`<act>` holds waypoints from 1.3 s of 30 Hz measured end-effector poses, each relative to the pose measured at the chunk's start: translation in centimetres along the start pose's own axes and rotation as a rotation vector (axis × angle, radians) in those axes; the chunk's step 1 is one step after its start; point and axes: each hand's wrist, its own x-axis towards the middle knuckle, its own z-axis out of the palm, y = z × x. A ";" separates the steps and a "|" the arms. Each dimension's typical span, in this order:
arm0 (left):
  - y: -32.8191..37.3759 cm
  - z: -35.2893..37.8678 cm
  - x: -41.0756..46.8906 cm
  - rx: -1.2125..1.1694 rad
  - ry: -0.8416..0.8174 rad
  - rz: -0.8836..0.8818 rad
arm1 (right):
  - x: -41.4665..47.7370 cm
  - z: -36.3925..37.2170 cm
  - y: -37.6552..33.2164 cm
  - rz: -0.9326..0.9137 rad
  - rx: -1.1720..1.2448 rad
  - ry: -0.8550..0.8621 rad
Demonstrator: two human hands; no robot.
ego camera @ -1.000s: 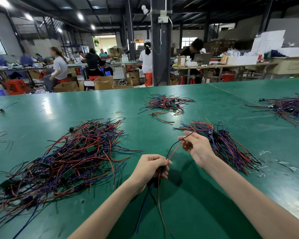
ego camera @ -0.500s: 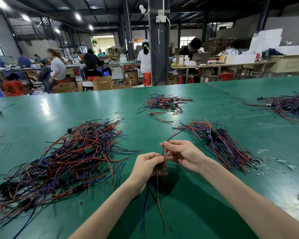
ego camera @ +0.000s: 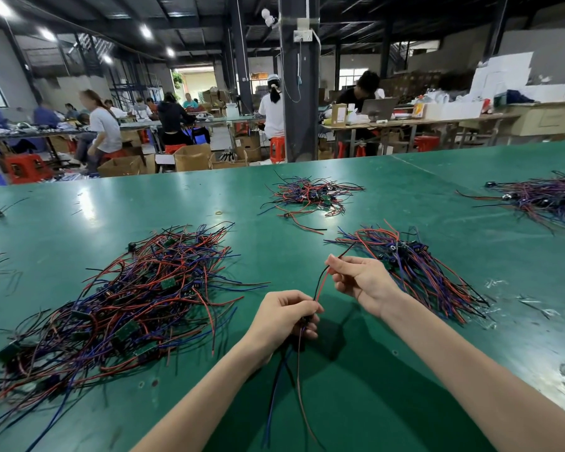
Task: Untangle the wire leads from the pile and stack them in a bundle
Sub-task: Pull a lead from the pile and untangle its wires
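The wire lead (ego camera: 321,286) is a thin set of red, black and blue strands held above the green counter (ego camera: 405,203). The left hand (ego camera: 282,318) grips its dark middle with curled fingers, loose ends dangling below, and the right hand (ego camera: 361,282) pinches the red and black strands above. The tangled pile (ego camera: 128,305), with small green boards among the wires, lies to the left, and the straighter bundle (ego camera: 428,275) lies just behind the right hand.
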 end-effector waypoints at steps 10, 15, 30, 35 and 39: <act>0.0 0.0 0.1 0.025 0.023 0.007 | 1.0 -1.2 0.5 -0.219 -0.313 0.049; 0.0 0.1 0.2 0.056 -0.009 -0.011 | 1.0 -1.0 0.5 -0.369 -0.681 -0.005; -0.5 0.8 -0.6 0.442 -0.033 0.440 | -0.6 0.2 0.1 -0.027 -0.044 -0.096; -0.4 0.9 -0.8 0.473 -0.054 0.420 | -0.9 0.4 0.1 -0.075 -0.194 -0.097; -0.2 1.0 -1.2 0.424 -0.079 0.488 | -0.8 0.4 0.0 -0.048 -0.154 -0.096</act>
